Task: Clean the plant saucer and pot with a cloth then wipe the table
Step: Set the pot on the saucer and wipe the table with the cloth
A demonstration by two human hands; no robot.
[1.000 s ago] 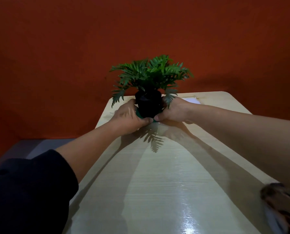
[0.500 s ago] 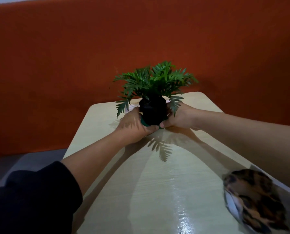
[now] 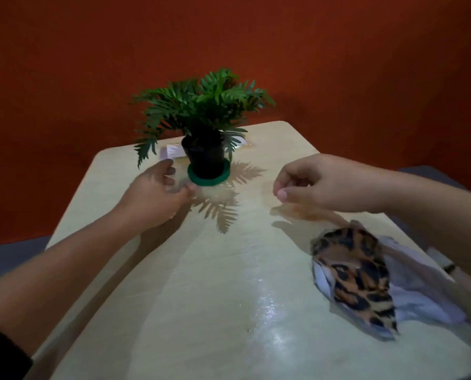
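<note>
Hands: my left hand [image 3: 157, 193] loosely curled beside the saucer, my right hand [image 3: 319, 182] empty, well apart
Pot: black plastic pot [image 3: 204, 157] upright in green round saucer [image 3: 208, 179]
Cloth: leopard-print cloth [image 3: 357, 281] on pale glossy surface [image 3: 201, 297], near right

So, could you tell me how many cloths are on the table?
1: a leopard-print cloth at the table's near right, below the right hand; more could lie outside the frame.
</note>
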